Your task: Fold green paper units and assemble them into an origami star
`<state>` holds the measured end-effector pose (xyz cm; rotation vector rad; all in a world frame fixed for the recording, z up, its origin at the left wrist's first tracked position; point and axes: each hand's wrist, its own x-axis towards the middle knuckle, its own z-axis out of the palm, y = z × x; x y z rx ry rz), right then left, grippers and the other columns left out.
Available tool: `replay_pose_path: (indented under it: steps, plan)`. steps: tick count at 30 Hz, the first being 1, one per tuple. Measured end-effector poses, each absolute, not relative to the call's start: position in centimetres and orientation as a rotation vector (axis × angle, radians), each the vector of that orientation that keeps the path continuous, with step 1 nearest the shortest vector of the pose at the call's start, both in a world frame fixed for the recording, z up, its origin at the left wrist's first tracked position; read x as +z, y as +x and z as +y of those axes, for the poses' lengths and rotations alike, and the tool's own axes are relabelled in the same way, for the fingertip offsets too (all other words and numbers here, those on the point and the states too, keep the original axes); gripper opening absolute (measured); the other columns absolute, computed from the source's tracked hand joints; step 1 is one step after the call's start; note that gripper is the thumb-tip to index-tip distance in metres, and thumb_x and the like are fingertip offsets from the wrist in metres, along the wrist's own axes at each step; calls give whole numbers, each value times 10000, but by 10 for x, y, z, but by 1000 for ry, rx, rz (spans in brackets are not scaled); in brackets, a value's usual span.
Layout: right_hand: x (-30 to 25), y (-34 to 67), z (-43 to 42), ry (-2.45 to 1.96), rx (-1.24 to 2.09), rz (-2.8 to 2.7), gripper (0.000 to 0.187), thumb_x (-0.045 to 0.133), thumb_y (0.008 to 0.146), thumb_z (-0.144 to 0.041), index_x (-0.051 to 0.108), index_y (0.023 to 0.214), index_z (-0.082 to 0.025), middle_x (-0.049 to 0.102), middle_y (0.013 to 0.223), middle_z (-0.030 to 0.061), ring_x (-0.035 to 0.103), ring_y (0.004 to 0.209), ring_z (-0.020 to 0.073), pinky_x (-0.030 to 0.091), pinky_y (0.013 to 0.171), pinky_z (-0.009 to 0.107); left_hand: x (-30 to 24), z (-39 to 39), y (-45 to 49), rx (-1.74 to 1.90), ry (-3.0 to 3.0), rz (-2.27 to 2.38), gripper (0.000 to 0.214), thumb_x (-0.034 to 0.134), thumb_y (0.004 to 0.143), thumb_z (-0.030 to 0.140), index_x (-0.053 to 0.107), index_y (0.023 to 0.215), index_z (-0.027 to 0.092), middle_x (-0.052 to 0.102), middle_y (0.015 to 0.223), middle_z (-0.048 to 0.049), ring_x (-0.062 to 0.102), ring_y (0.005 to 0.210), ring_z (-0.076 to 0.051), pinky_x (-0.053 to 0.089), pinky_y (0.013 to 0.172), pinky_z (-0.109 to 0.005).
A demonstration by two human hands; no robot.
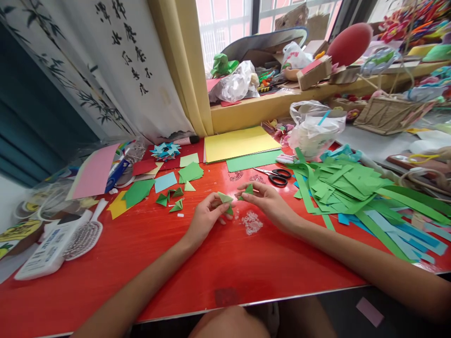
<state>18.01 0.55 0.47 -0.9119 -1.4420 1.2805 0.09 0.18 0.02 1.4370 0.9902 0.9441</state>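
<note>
My left hand (206,217) rests on the red table (218,263) and pinches a small folded green paper piece (225,199). My right hand (269,202) pinches a second folded green paper piece (248,190) just to the right of it. The two pieces are close together, tips almost touching. Three similar folded green triangles (171,199) lie to the left of my left hand.
Black scissors (278,176) lie just beyond my right hand. A heap of green and blue paper strips (347,188) fills the right side. Yellow and green sheets (239,143) lie at the back. A white calculator (49,249) and a brush (84,237) sit at the left.
</note>
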Motion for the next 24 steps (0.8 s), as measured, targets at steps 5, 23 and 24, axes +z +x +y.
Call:
replay_pose_path:
  steps: [5, 23, 24]
  plan:
    - [12, 183, 0, -862, 1079, -1621, 144, 522, 804, -299, 539, 867, -171, 571, 786, 22, 547, 683, 111, 459, 589, 243, 1, -2, 2, 966, 1514, 995, 192, 540, 779, 332, 562, 882, 172, 630, 881, -39, 620, 730, -153, 451, 532, -206]
    - [22, 188, -6, -931, 532, -2087, 148, 450, 844, -205, 567, 770, -155, 568, 597, -12, 508, 537, 75, 368, 505, 190, 1, -8, -1, 1096, 1815, 1034, 198, 502, 811, 296, 625, 941, 212, 653, 803, -10, 585, 728, -126, 483, 607, -220]
    - [22, 188, -6, -925, 478, -2085, 157, 442, 846, -200, 573, 775, -153, 565, 598, -10, 503, 538, 76, 363, 506, 191, 1, -8, -1, 1104, 1817, 1032, 200, 500, 813, 295, 623, 947, 211, 653, 805, -11, 584, 730, -126, 484, 608, -220]
